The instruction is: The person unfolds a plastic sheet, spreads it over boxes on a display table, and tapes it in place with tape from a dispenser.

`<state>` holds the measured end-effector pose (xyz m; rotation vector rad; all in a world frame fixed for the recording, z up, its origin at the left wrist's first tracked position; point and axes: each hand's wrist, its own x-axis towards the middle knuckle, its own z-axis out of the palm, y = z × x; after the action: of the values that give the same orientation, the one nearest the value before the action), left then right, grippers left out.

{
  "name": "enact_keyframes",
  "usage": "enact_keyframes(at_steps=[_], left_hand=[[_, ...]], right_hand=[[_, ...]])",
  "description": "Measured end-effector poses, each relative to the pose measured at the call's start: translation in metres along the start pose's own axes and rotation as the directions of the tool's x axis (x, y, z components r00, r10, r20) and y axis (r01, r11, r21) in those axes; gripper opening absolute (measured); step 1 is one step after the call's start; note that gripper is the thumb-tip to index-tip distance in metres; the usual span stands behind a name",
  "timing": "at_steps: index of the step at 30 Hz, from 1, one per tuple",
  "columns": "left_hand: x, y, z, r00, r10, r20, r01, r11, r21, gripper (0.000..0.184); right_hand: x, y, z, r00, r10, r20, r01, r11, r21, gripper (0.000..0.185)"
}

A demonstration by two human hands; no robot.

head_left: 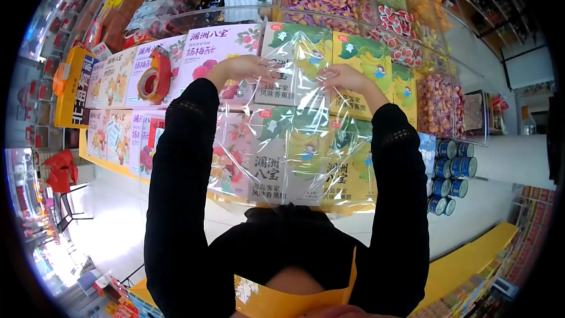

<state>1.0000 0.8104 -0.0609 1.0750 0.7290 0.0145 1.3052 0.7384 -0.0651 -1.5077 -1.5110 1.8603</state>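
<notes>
A sheet of clear plastic film (303, 97) spreads in shiny creases over green and yellow snack boxes (347, 159) and part of the pink ones. My left hand (244, 69) pinches the film near its far side, above a green box (294, 41). Facing it, my right hand (346, 78) grips the same film, with its fingers bent inward over a yellow-green box (368, 56). Between the two hands the plastic is pulled into folds. Glare hides parts of the box fronts.
A red tape dispenser (154, 79) rests on the pink boxes (215, 53) to the left. Clear bins of wrapped sweets (323, 0) stand behind. Blue tins (450, 168) are stacked at the right, and a yellow shelf edge (471, 265) runs lower right.
</notes>
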Motion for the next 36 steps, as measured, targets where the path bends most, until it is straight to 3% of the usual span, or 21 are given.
enact_keyframes(at_steps=[2,4,5,9,11,13,15,16,17,18,19,20,21,22,24,25,27,28,33,36], left_hand=[[-0.001,-0.002,-0.009,0.999,0.034,-0.018,-0.034,0.999,-0.012,0.041],[-0.005,0.002,-0.023,0.986,0.007,-0.166,0.067,0.898,0.434,0.035],[-0.006,0.004,-0.025,0.987,0.113,-0.113,-0.03,0.826,0.562,0.03],[-0.016,0.008,-0.019,0.969,0.142,-0.202,0.002,0.813,0.583,0.026],[-0.019,0.005,-0.018,0.943,0.03,-0.33,0.069,0.957,0.283,0.024],[-0.021,0.002,-0.015,0.947,0.066,-0.315,0.016,0.968,0.249,0.023],[-0.019,-0.003,-0.019,0.948,0.106,-0.299,-0.04,0.975,0.22,0.021],[-0.015,-0.011,-0.023,0.921,0.272,-0.278,-0.164,0.92,0.355,0.02],[-0.011,-0.016,-0.026,0.872,0.428,-0.235,-0.279,0.832,0.48,0.019],[-0.017,-0.016,-0.018,0.872,0.426,-0.239,-0.279,0.836,0.472,0.019],[-0.027,-0.016,-0.01,0.804,0.553,-0.22,-0.206,0.606,0.769,0.017],[-0.034,-0.016,-0.006,0.738,0.658,-0.149,-0.07,0.294,0.953,0.014],[-0.04,-0.023,-0.01,0.696,0.716,-0.041,-0.05,0.105,0.993,0.021],[-0.046,-0.026,-0.01,0.697,0.716,-0.049,-0.045,0.112,0.993,0.021],[-0.055,-0.028,-0.01,0.662,0.701,0.264,-0.048,-0.312,0.949,0.026],[-0.055,-0.029,-0.01,0.662,0.702,0.264,-0.047,-0.312,0.949,0.026],[-0.054,-0.034,-0.011,0.553,0.708,0.439,-0.127,-0.449,0.884,0.029],[-0.053,-0.036,-0.013,0.553,0.708,0.44,-0.129,-0.449,0.884,0.029],[-0.053,-0.051,-0.014,0.69,0.606,0.396,-0.056,-0.5,0.864,0.032],[-0.054,-0.053,-0.012,0.674,0.603,0.427,-0.063,-0.528,0.847,0.033]], right_hand=[[-0.013,-0.006,-0.004,0.998,-0.049,-0.029,0.049,0.999,-0.007,0.035],[-0.016,-0.005,-0.003,0.994,-0.098,-0.05,0.097,0.995,-0.01,0.034],[-0.017,-0.005,-0.002,0.991,-0.098,-0.094,0.095,0.995,-0.036,0.033],[-0.021,-0.008,-0.002,0.97,-0.144,-0.196,0.137,0.989,-0.05,0.031],[-0.015,0.003,-0.008,0.968,-0.146,-0.206,0.158,0.987,0.043,0.031],[-0.004,0.015,-0.012,0.967,-0.144,-0.209,0.175,0.975,0.137,0.031],[0.001,0.013,-0.011,0.953,-0.235,-0.192,0.248,0.968,0.042,0.028],[-0.001,0.015,-0.01,0.954,-0.232,-0.191,0.244,0.969,0.042,0.028],[-0.011,0.006,-0.004,0.914,-0.315,-0.255,0.24,0.927,-0.287,0.026],[-0.019,0.002,0.003,0.868,-0.412,-0.279,0.186,0.789,-0.585,0.025],[-0.023,0.008,0.004,0.872,-0.408,-0.27,0.186,0.788,-0.587,0.025],[-0.027,0.012,0.005,0.741,-0.66,-0.121,0.296,0.483,-0.824,0.028],[-0.031,0.017,0.007,0.572,-0.813,0.107,0.321,0.102,-0.942,0.031],[-0.036,0.019,0.01,0.573,-0.812,0.113,0.328,0.101,-0.939,0.031],[-0.049,0.012,0.015,0.556,-0.794,0.245,0.366,-0.03,-0.93,0.033],[-0.048,0.02,0.013,0.603,-0.738,0.303,0.357,-0.089,-0.93,0.036],[-0.046,0.022,0.014,0.583,-0.74,0.336,0.365,-0.131,-0.922,0.039],[-0.046,0.024,0.014,0.563,-0.739,0.369,0.373,-0.171,-0.912,0.041],[-0.043,0.029,0.012,0.582,-0.716,0.386,0.367,-0.193,-0.91,0.044],[-0.037,0.038,0.009,0.618,-0.699,0.36,0.351,-0.165,-0.922,0.043]])
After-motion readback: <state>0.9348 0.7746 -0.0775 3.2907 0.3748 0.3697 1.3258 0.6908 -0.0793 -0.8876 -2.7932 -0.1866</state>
